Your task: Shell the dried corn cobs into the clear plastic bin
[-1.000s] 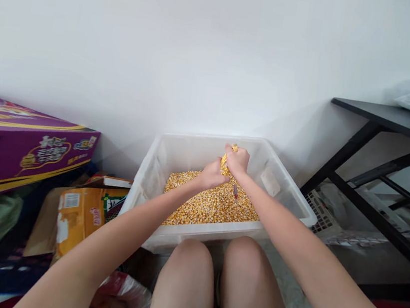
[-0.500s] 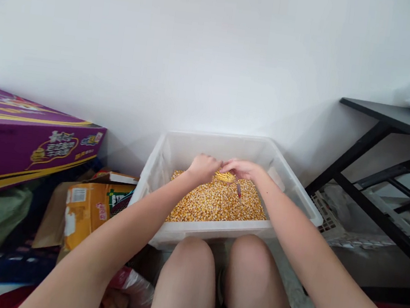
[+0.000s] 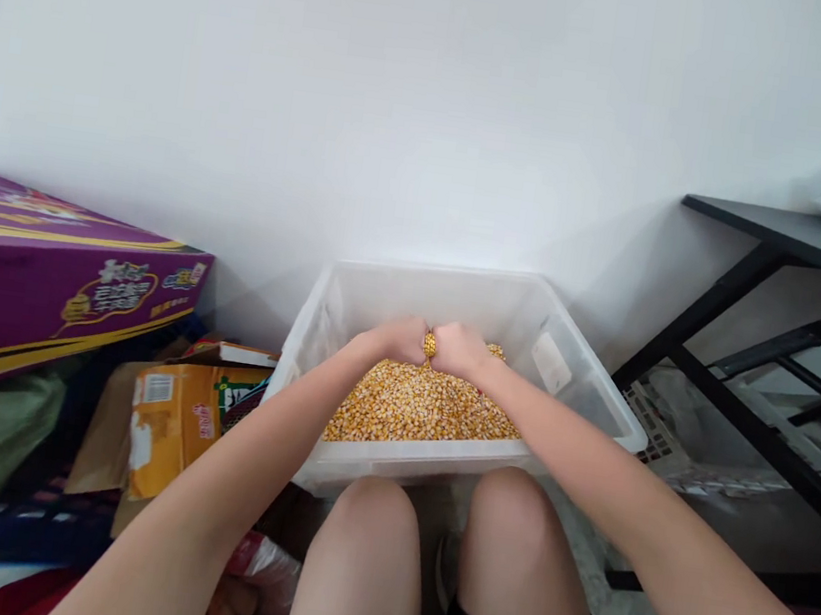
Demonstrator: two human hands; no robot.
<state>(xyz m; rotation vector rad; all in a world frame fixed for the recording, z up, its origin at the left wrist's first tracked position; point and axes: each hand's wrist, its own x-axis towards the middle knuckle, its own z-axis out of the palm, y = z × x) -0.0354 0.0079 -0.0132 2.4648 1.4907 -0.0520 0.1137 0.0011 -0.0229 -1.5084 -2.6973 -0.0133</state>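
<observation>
Both of my hands grip one yellow corn cob (image 3: 430,344) above a translucent plastic bin (image 3: 412,461). My left hand (image 3: 406,339) wraps round the cob's left part, and my right hand (image 3: 457,350) closes over its right part. Only a short stretch of kernels shows between the two fists; the rest of the cob is hidden. Loose corn kernels (image 3: 419,410) form a heap in the bin under my hands, and a few seem to drop just below the cob.
A purple carton (image 3: 64,292) stands at the left, with an orange package (image 3: 175,423) and an opened cardboard box beside the bin. A black metal rack (image 3: 775,295) is at the right. My knees (image 3: 370,534) are just in front of the bin.
My right hand has gone from loosely bent fingers to a closed grip on the cob. Both hands now sit close together round it, and the dark red piece below them is mostly covered.
</observation>
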